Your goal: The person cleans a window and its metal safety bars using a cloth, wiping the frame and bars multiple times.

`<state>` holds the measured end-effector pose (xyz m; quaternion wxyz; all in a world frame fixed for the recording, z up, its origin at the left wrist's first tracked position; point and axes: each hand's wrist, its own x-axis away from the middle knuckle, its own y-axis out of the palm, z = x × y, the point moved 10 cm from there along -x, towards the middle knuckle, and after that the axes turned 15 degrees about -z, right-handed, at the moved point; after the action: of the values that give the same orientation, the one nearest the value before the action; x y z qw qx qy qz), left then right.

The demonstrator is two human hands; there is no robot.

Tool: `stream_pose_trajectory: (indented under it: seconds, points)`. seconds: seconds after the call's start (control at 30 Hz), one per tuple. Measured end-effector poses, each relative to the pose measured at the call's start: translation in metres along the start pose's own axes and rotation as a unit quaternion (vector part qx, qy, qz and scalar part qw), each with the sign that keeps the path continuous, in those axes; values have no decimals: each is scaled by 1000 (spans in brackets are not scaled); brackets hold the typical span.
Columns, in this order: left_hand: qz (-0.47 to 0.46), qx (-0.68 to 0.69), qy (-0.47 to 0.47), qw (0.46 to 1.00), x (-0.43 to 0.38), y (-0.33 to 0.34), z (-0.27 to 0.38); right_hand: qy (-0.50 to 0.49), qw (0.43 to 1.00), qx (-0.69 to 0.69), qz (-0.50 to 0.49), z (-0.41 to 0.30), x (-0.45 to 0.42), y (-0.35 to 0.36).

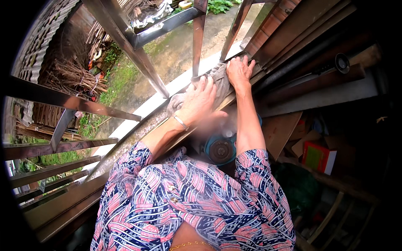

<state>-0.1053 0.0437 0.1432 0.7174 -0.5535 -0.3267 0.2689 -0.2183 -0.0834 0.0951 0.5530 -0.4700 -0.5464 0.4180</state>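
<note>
A bunched grey cloth [222, 82] lies along the window sill [150, 124], at the foot of the metal window bars [196, 47]. My left hand [198, 102] is on the cloth, its fingers bent over the folds and its thumb blurred; a bangle circles that wrist. Farther along, in the corner by the brown window frame [282, 37], my right hand [239, 71] grips the cloth's other end with curled fingers. Both palms face down, so what lies under them is hidden.
Several upright bars stand close in front of my hands. Outside are bundled sticks [80, 75] and a corrugated roof [47, 37]. Below the sill, a blue-rimmed round object [221, 151] sits near my body. Pipes or poles [326, 81], cardboard [282, 131] and a red box [318, 157] are at right.
</note>
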Motion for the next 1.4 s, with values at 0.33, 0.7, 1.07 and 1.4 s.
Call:
stream_pose_trajectory:
  seconds: [0.33,0.7,1.07,1.4]
  points:
    - [-19,61,11,998,-46,-8,-9,21,998,13,-50,20,-30,4]
    - [10,65,49,997,0,-1,-30,-121,991,-45,42,-30,-2,19]
    - [33,-2,-51,998,94,-5,-48,-232,962,-117,89,-115,65,21]
    - [131,19,-62,989,155,-26,-33,-301,912,-239,144,-130,101,-12]
